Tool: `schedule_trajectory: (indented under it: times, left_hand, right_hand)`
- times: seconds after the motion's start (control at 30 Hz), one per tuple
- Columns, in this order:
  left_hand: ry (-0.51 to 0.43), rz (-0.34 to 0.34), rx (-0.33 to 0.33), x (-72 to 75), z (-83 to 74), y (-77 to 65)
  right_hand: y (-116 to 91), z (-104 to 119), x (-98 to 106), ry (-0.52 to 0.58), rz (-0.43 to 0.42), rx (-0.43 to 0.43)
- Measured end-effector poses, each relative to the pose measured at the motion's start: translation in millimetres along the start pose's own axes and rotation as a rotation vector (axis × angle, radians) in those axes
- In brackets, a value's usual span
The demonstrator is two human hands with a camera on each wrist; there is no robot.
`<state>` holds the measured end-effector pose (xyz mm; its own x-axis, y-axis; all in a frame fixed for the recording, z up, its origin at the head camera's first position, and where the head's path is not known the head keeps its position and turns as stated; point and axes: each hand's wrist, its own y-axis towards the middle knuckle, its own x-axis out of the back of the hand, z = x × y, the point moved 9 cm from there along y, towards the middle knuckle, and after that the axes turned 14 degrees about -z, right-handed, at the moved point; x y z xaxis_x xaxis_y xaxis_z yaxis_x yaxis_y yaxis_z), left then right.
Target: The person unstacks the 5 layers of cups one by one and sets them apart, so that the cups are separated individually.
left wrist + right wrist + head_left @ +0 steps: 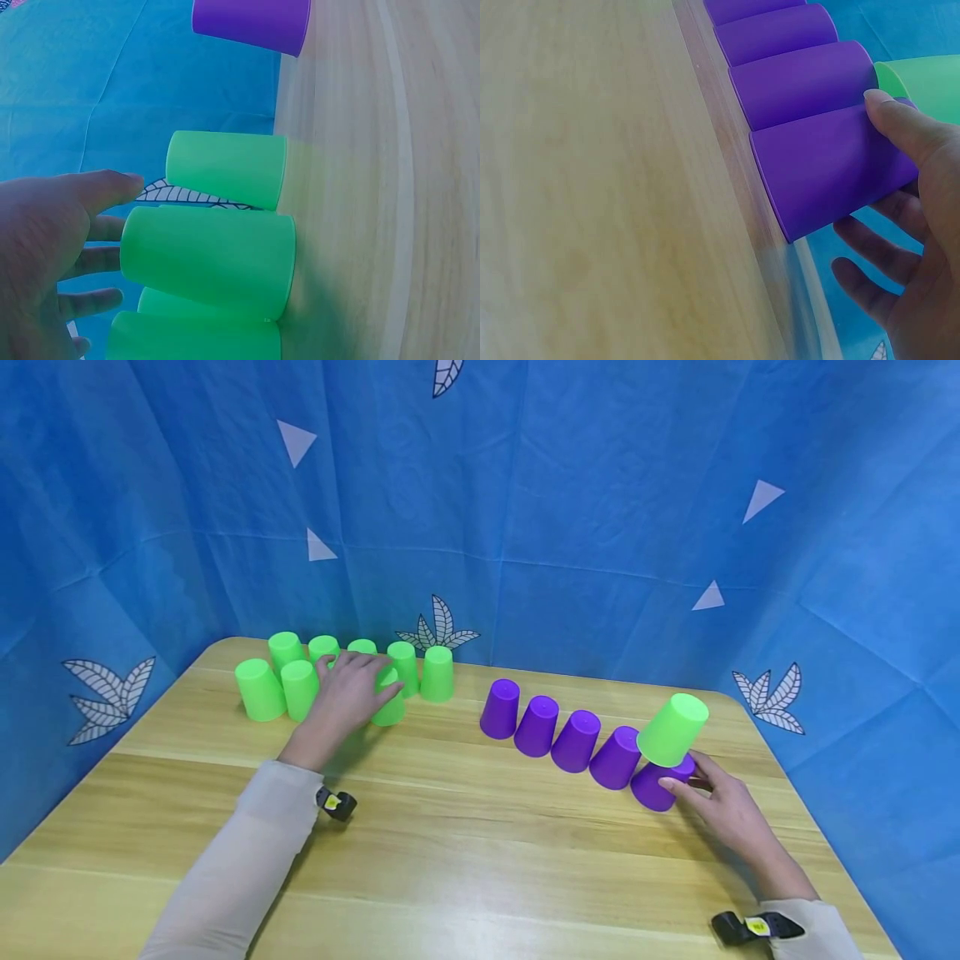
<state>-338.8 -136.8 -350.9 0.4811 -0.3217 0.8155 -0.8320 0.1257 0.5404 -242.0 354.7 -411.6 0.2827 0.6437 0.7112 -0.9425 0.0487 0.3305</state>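
Observation:
My left hand (351, 685) hovers over the front row of upside-down green cups, fingers spread around the top of the right-hand front green cup (210, 259). In the left wrist view its thumb stands apart from that cup. On the right, my right hand (723, 806) holds the end purple cup (829, 169) of a slanting row, thumb on the near side and fingers on the far side. Upside down on top of the row's right end sits a single green cup (672, 730), overlapping the end purple cup and its neighbour (615, 758).
More green cups stand in a back row, one of them (437, 675) at its right end. Several other purple cups (537, 727) stand upside down in the slanting row. A blue patterned cloth (525, 527) hangs behind the wooden table (465, 852).

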Motion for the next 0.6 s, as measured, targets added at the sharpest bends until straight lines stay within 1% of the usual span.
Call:
schedule_trajectory:
  times: [0.13, 0.37, 0.47, 0.6]
  left_hand:
    - [0.003, 0.014, -0.007, -0.5, -0.8, -0.5]
    - [-0.002, -0.005, -0.028, 4.2, -6.4, 1.1]
    - [-0.012, -0.008, -0.042, 7.1, -13.6, 2.3]
    - [-0.041, 0.005, -0.057, 10.4, -28.9, 3.3]
  right_hand:
    - [-0.4, 1.0, 0.4, -0.001, -0.001, 0.002]
    - [-0.4, 3.3, 1.9, -0.008, -0.012, 0.013]
    - [-0.6, 1.8, 1.9, -0.010, -0.007, 0.003]
    - [-0.7, 0.5, 0.9, -0.003, -0.001, -0.002]
